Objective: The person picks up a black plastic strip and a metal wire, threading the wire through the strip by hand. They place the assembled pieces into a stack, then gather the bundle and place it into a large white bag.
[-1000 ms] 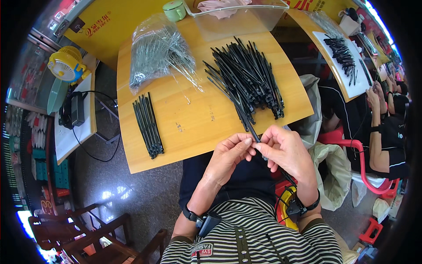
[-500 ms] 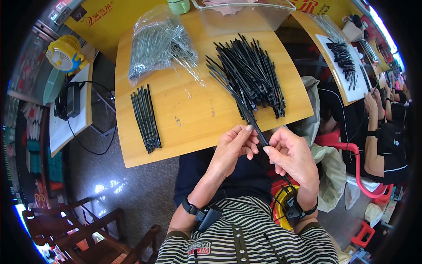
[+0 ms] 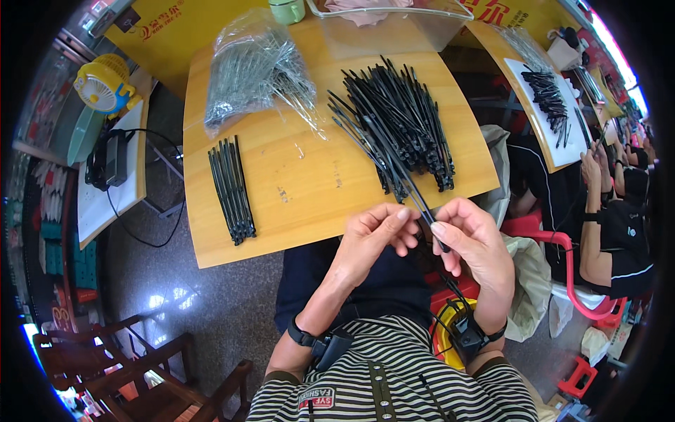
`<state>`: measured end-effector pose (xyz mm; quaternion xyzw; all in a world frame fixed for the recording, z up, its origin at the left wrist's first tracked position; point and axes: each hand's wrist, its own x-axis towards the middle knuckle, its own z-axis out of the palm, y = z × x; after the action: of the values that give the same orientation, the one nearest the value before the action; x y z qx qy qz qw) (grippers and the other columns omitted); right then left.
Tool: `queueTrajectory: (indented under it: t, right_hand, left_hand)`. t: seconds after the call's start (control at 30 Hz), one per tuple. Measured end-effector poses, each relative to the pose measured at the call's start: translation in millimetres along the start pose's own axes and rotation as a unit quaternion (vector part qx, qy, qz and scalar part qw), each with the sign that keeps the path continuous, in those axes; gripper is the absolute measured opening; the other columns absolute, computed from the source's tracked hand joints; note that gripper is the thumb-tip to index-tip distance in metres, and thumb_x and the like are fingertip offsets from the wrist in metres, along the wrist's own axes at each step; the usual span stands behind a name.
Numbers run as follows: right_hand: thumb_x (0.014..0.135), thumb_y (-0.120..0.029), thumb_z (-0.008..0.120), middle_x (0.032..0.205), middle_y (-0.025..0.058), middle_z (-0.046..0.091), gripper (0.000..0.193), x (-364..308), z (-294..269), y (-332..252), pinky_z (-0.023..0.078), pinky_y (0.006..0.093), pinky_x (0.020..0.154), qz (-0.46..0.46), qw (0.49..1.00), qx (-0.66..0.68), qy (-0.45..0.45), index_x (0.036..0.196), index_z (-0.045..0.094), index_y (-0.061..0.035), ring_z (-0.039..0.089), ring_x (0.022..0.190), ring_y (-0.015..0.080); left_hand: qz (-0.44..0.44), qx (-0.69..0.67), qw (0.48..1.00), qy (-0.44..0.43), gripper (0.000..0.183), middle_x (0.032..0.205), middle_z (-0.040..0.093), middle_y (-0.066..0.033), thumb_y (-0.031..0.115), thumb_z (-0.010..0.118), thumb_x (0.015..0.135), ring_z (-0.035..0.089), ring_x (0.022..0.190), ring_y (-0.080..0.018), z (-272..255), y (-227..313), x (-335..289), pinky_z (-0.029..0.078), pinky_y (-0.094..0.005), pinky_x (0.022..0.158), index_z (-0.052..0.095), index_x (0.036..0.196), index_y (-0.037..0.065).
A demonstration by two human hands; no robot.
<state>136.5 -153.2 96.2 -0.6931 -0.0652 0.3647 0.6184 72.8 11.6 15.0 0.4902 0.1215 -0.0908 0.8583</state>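
Observation:
My right hand [image 3: 472,238] pinches a slim black stick [image 3: 424,208] between thumb and fingers. The stick slants up and left over the table's front edge, its lower end by my fingers. Close to its left side is my left hand [image 3: 383,235], thumb and fingers curled together; whether something is between them is hidden. Just beyond both hands a big loose pile of black sticks [image 3: 404,116] lies on the wooden table [image 3: 295,190], most with thicker ends toward me. Over at the left, a neat row of several black sticks [image 3: 232,190] lies side by side.
A clear plastic bag of thin wire-like rods [image 3: 256,70] lies at the back left, some poking out. Behind the pile stands a clear plastic bin [image 3: 394,32], with a green cup [image 3: 287,10] beside it. Other people work at a table [image 3: 555,112] on the right.
The held stick has slid down toward me, its lower end now near my right fingers. My left thumb has come off it, slightly to the left.

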Motion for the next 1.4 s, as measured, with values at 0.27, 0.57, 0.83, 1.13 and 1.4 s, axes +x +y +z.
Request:
queueTrajectory:
  t: [0.27,0.57,0.83,1.13,1.4]
  right_hand:
    - [0.088,-0.018,0.059,0.071,0.0067,0.058,0.018,33.0,21.5,16.4,0.038,0.0157,0.039,0.025,0.975,0.196,-0.103,0.092,0.054,-0.0005,0.051,0.047,0.0059]
    - [0.084,-0.017,0.065,0.071,0.006,0.059,0.019,74.7,60.5,18.4,0.039,0.0155,0.04,0.017,0.975,0.161,-0.152,0.089,0.054,-0.0021,0.053,0.05,0.0065]
    - [0.079,-0.02,0.065,0.068,0.0139,0.063,0.02,131.9,100.0,-2.1,0.048,0.0344,0.057,-0.278,0.915,-0.288,0.053,0.081,0.06,-0.0001,0.063,0.064,0.026]
    - [0.078,-0.015,0.065,0.073,0.0203,0.063,0.016,193.3,149.4,2.3,0.05,0.0422,0.064,-0.258,0.851,-0.437,0.133,0.082,0.06,0.0004,0.063,0.072,0.0363]
    - [0.081,-0.012,0.056,0.06,0.0138,0.06,0.017,173.5,135.3,-9.9,0.047,0.0292,0.049,-0.153,0.922,-0.354,-0.014,0.077,0.057,0.005,0.06,0.049,0.0162]
  left_hand:
    - [0.094,-0.132,0.987,-0.02,0.03,0.096,0.06,-0.0037,0.017,0.052,0.092,0.054,0.079,-0.012,-5.0,-5.6,-8.1,0.044,-0.0272,0.075,0.056,0.117,0.002]
    - [0.138,-0.181,0.972,0.06,0.025,0.098,0.056,-0.0006,0.013,0.054,0.09,0.05,0.082,-0.008,-38.7,2.2,-20.3,0.041,-0.0239,0.075,0.056,0.113,0.003]
    - [0.229,-0.145,0.948,0.165,0.012,0.107,0.054,-0.0072,0.012,0.049,0.092,0.055,0.093,-0.0151,-65.5,16.7,-25.6,0.046,-0.0277,0.077,0.053,0.1,0.004]
    - [0.229,-0.2,0.94,0.153,0.014,0.093,0.058,-0.0122,0.012,0.048,0.092,0.062,0.086,-0.022,-69.1,16.6,-33.0,0.054,-0.0281,0.069,0.052,0.101,0.002]
    - [0.227,-0.213,0.935,0.17,0.01,0.091,0.059,-0.0111,0.006,0.051,0.09,0.063,0.081,-0.0214,-69.1,17.2,-37.5,0.053,-0.027,0.068,0.055,0.097,0.0]
